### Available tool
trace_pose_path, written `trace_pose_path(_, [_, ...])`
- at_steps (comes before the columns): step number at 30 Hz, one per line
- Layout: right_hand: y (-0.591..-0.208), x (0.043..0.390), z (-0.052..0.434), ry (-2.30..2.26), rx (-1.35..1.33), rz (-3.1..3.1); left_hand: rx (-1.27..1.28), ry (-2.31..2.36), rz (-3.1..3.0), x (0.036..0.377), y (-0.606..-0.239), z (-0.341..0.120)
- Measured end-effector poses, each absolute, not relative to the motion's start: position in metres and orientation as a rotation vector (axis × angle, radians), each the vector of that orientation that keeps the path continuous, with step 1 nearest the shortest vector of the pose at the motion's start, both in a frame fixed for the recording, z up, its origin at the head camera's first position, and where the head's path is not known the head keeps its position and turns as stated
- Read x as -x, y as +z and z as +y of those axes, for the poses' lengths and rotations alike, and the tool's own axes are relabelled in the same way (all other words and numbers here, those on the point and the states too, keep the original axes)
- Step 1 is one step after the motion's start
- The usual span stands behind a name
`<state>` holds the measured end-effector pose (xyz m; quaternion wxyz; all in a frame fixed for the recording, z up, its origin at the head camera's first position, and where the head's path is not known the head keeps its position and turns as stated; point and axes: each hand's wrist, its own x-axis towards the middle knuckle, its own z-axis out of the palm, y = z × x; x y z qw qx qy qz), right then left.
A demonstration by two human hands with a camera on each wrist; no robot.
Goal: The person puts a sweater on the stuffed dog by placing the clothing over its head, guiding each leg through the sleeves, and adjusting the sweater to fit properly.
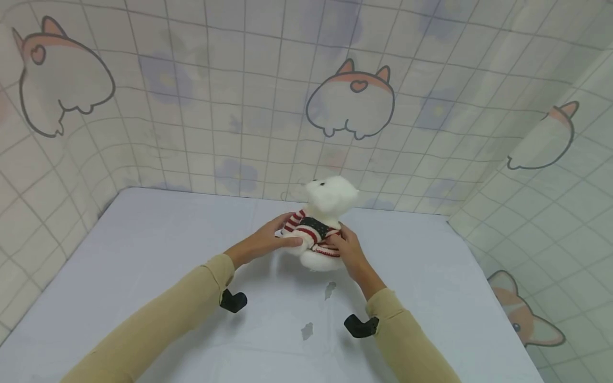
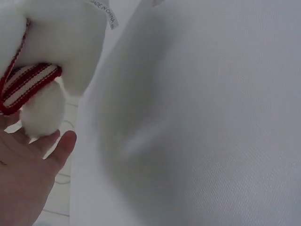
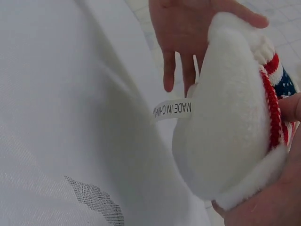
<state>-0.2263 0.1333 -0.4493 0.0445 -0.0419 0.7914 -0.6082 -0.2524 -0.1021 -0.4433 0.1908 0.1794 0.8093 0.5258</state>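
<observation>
A white plush bear (image 1: 332,197) in a red-and-white striped knit sweater with a dark starry panel is tilted between both hands, its head turned to the left. It appears lifted off the white table. My left hand (image 1: 268,238) is at the bear's left side, the thumb straight along a leg. In the right wrist view the fingers of that left hand (image 3: 183,28) are spread and straight beside the white body. My right hand (image 1: 351,255) grips the other side, its thumb pressing the sweater (image 3: 273,113). A "MADE IN CHINA" tag (image 3: 174,108) hangs from the bear's bottom.
The white table (image 1: 158,244) has two grey patches, one patch (image 1: 307,331) being nearer the front. Tiled-pattern curtains (image 1: 268,106) with corgi drawings rise behind the table and at both sides. Black mounts, such as the left mount (image 1: 233,301), stick out from the wrists.
</observation>
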Motion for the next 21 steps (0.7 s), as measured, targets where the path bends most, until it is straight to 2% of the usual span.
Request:
trace_pose_path(9, [-0.448, 0.227, 0.129, -1.814, 0.2, 2.411, -0.526, 1.539, 2.245, 0.25, -0.446, -0.094])
trace_pose_path(21, [-0.453, 0.225, 0.122, -1.395, 0.156, 2.944, -0.206, 1.735, 2.691, 0.246, -0.45, -0.079])
